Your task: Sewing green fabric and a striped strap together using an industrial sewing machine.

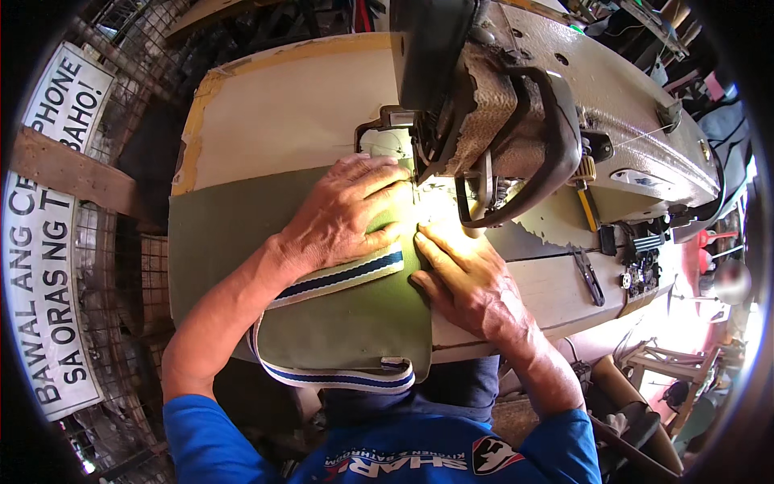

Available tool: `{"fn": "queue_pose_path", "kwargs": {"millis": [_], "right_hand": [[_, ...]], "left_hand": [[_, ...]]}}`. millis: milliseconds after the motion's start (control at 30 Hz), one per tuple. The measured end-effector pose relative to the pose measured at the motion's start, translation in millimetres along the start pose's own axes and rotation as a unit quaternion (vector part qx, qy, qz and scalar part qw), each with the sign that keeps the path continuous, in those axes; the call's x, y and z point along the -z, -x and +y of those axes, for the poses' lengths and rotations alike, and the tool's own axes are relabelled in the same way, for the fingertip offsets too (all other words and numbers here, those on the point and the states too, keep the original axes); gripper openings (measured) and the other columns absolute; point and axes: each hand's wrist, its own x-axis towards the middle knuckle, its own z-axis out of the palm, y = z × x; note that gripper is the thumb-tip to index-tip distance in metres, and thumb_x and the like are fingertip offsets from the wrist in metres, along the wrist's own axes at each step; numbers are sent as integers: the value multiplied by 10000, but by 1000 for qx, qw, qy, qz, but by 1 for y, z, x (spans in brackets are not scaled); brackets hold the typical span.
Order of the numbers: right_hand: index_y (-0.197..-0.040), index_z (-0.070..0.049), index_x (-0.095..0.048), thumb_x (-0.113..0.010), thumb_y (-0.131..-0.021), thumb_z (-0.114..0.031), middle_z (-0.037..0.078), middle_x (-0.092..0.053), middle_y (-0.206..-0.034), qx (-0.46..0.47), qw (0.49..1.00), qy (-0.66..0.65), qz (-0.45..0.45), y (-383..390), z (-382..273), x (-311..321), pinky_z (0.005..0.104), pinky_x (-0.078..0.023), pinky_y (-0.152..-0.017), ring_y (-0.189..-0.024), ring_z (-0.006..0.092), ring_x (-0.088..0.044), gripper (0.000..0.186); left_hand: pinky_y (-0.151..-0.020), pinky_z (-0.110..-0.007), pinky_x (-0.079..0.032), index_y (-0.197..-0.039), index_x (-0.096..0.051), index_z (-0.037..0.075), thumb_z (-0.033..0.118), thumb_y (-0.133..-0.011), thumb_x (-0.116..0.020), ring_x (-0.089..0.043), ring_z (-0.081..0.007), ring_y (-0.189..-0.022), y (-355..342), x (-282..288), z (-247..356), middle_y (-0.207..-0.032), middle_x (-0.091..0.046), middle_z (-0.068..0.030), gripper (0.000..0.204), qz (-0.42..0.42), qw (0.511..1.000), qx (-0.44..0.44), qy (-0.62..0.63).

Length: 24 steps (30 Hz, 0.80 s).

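Note:
A sheet of olive green fabric lies over the sewing machine's table and hangs over its front edge. My left hand rests flat on it, fingers stretched toward the needle area. My right hand lies along the fabric's right edge, fingertips just below the lit presser foot area, fingers extended. A cream webbing strap with a blue stripe lies on the fabric under my left wrist, loops down and runs along the fabric's lower part. The sewing machine stands over the work; its needle is hidden.
A pair of thread snips lies on the table to the right, near a yellow-and-black handled tool and small dark metal parts. Wire mesh with a white sign stands at the left. A wooden stool is at the lower right.

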Motion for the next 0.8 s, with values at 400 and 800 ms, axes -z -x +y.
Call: {"fn": "queue_pose_path", "kwargs": {"millis": [400,800], "right_hand": [[-1222,36,-587,-681,-863,-204,201,-610,-1219,16,1000,-1,9,1,3,-1,424,-479,-930,-1080,337,-598,443],[-1149,32,-624,-723,-834,-212,191,-624,-1200,34,999,3,18,7,2,-5,426,-485,-951,-1100,330,-607,412]], "left_hand": [[-1039,-464,-403,-1057,-672,66,269,-798,-692,-574,-291,-1166,1,0,1,-1201,-618,-129,330,12,1000,8,2],[-1126,-526,-312,-1114,-644,31,285,-864,-671,-494,-311,-1281,4,23,39,-1254,-588,-149,357,-43,997,65,-5]]}}
